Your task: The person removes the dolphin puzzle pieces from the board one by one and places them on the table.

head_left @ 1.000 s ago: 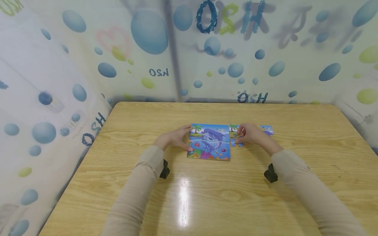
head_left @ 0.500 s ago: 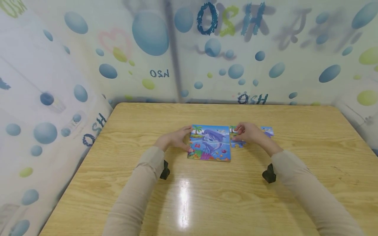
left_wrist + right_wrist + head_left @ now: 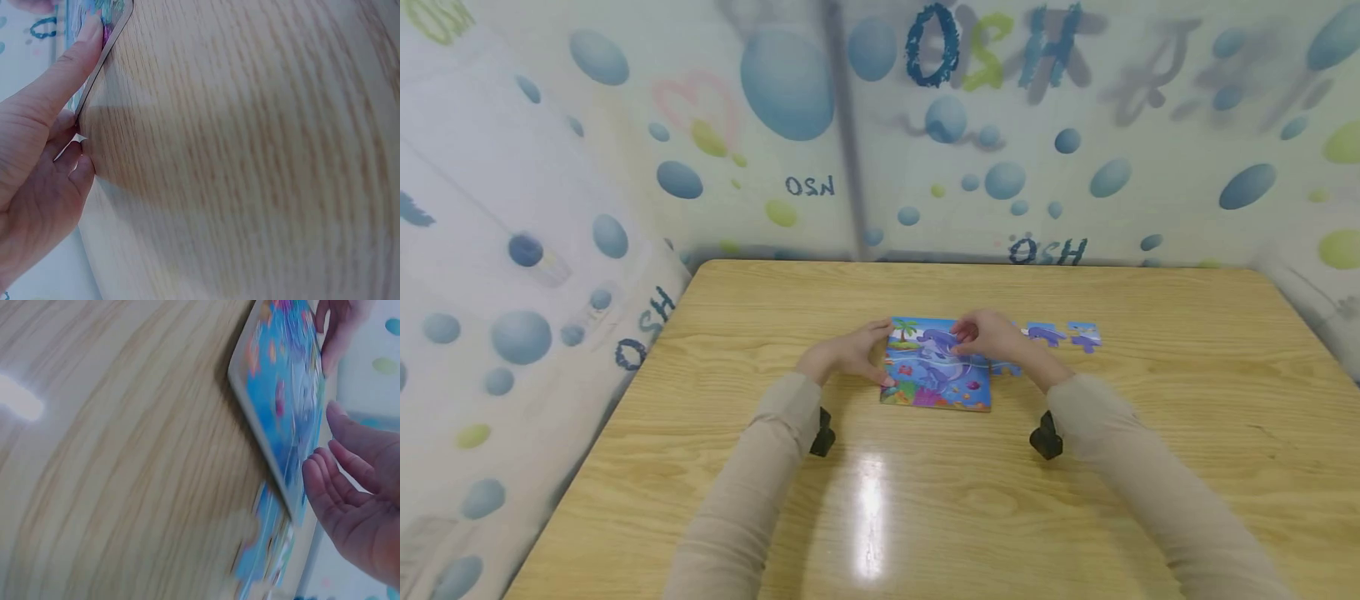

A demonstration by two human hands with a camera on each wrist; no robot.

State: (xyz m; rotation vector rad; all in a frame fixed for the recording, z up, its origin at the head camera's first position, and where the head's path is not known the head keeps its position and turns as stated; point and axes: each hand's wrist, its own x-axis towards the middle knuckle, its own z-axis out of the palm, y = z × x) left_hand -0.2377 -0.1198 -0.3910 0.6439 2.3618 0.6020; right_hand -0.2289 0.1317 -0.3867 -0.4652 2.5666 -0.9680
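A square dolphin jigsaw puzzle (image 3: 925,392) in a thin tray or board lies flat on the table. My left hand (image 3: 852,352) holds its left edge, thumb on the picture near the lower corner. In the left wrist view the thumb (image 3: 90,37) crosses the rim, and the other fingers lie lower beside the edge. My right hand (image 3: 988,335) is over the puzzle's upper right part. The right wrist view shows its thumb and bent fingers apart, with nothing visible between them. Joined puzzle pieces (image 3: 256,550) lie close against the puzzle's right edge, partly hidden by the right hand in the head view.
Loose dolphin pieces (image 3: 1045,333) lie right of the hand, with another small group (image 3: 1084,335) farther right. The wooden table (image 3: 940,517) ends at a wall (image 3: 895,150) patterned with blue and green dots. Black wrist devices (image 3: 1047,436) hang below both cuffs.
My right hand has moved left from the loose pieces to over the puzzle, uncovering a dolphin piece on the right. The left hand stays at the puzzle's left edge.
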